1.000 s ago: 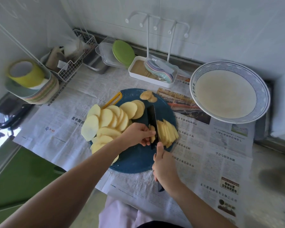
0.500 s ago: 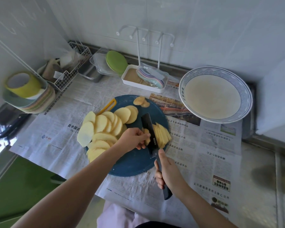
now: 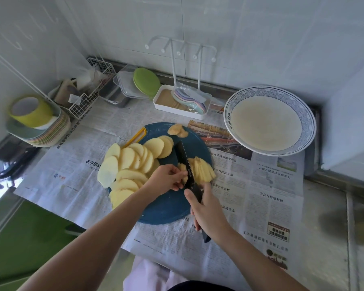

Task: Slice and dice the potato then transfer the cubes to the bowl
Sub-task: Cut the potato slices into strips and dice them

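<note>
From the head view, a grey bench [image 3: 324,238] fills a white-tiled corner, most of it covered by spread newspaper [image 3: 261,185]. Along the far edge stand a wire basket [image 3: 88,95], a green lid [image 3: 146,82] and a white rack tray [image 3: 177,110]. A stack of plates [image 3: 46,131] sits at the far-left corner. The blue-rimmed bowl [image 3: 303,114] sits towards the far-right corner, well apart from the hands.

A round blue cutting board [image 3: 166,208] lies mid-bench on the paper. Round potato slices [image 3: 132,162] overlap across its left half. The knife [image 3: 184,158] has its long axis running from the near edge to the far edge, with the tip pointing at the back wall and leaning slightly left. Cut potato strips [image 3: 204,169] lie just right of the blade, fanned roughly parallel to it.

The left hand [image 3: 166,178] has curled fingers pinching the uncut potato against the blade's left face. The right hand [image 3: 206,211] is wrapped round the knife handle, thumb laid along it.
</note>
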Motion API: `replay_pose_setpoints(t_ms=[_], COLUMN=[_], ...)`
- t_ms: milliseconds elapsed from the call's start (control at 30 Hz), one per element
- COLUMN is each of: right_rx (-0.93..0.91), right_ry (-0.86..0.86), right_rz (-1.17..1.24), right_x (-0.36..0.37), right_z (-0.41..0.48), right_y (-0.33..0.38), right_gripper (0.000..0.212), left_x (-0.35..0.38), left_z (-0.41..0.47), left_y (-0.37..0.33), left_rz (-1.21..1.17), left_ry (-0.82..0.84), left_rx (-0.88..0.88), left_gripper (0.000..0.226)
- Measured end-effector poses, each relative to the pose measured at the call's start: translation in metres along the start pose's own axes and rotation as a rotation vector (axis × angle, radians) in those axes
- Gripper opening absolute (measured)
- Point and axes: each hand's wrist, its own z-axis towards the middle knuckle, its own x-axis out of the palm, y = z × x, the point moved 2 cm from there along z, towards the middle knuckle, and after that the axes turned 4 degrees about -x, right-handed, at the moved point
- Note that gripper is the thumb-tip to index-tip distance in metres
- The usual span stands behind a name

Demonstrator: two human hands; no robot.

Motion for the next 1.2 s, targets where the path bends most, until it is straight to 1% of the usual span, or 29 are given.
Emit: replay_pose_setpoints(t_ms=[100, 200, 233, 333, 367, 433, 500, 600, 667, 733, 800, 867, 900, 933, 967, 1033, 1200], right_rx=[-0.059, -0.028, -0.008, 0.067, 0.098, 0.156, 0.176, 0.128, 0.060, 0.011, -0.003, 0.014, 0.026, 0.033, 0.033, 0.028, 0.025], right_ry=[-0.050, -0.025, -0.003, 0.056, 0.065, 0.073, 0.072, 0.082, 0.078, 0.045, -0.005, -0.054, -0.070, -0.080, -0.090, -0.100, -0.106], right_rz=[-0.076, -0.061, -0.009, 0.237, 0.299, 0.367, 0.405, 0.443, 0.427, 0.378, 0.309, 0.264, 0.255, 0.246, 0.236, 0.222, 0.201], right_x=[0.000, -0.002, -0.005, -0.015, -0.019, -0.026, -0.034, -0.048, -0.060, -0.074, -0.086, -0.096, -0.099, -0.102, -0.104, -0.107, -0.108], right_z=[-0.002, 0.001, 0.002, 0.003, 0.002, 0.000, -0.001, -0.004, -0.006, -0.008, -0.011, -0.012, -0.012, -0.012, -0.013, -0.015, -0.022], right_y=[-0.001, -0.002, -0.001, 0.007, 0.009, 0.012, 0.014, 0.021, 0.026, 0.029, 0.028, 0.021, 0.018, 0.015, 0.013, 0.010, 0.002], right_gripper=[0.034, 0.041, 0.038, 0.013, 0.010, 0.019, 0.022, 0.023, 0.027, 0.030, 0.031, 0.031, 0.031, 0.031, 0.031, 0.032, 0.032], left_x=[0.000, 0.001, 0.001, 0.001, 0.001, 0.001, 0.002, 0.003, 0.005, 0.009, 0.020, 0.043, 0.056, 0.068, 0.079, 0.093, 0.102], left_z=[0.001, 0.000, 0.000, 0.000, 0.000, 0.001, 0.000, -0.002, -0.006, -0.013, -0.021, -0.021, -0.020, -0.018, -0.017, -0.013, -0.008], left_y=[0.000, -0.002, -0.003, -0.003, -0.003, -0.002, -0.003, -0.006, -0.008, -0.012, -0.019, -0.027, -0.031, -0.033, -0.035, -0.035, -0.035], left_rz=[-0.004, -0.007, -0.009, -0.005, -0.009, -0.007, 0.001, 0.019, 0.085, 0.188, 0.190, 0.302, 0.376, 0.429, 0.465, 0.520, 0.581], left_ry=[0.009, 0.022, 0.025, 0.027, 0.028, 0.023, 0.015, 0.003, -0.062, -0.258, -0.430, -0.505, -0.533, -0.566, -0.593, -0.626, -0.666], left_rx=[-0.006, -0.005, -0.005, -0.008, -0.010, -0.015, -0.021, -0.047, -0.064, -0.077, -0.104, -0.152, -0.181, -0.203, -0.215, -0.229, -0.186], left_gripper=[0.022, 0.022, 0.021, 0.022, 0.023, 0.023, 0.024, 0.026, 0.028, 0.037, 0.060, 0.094, 0.109, 0.119, 0.124, 0.128, 0.124])
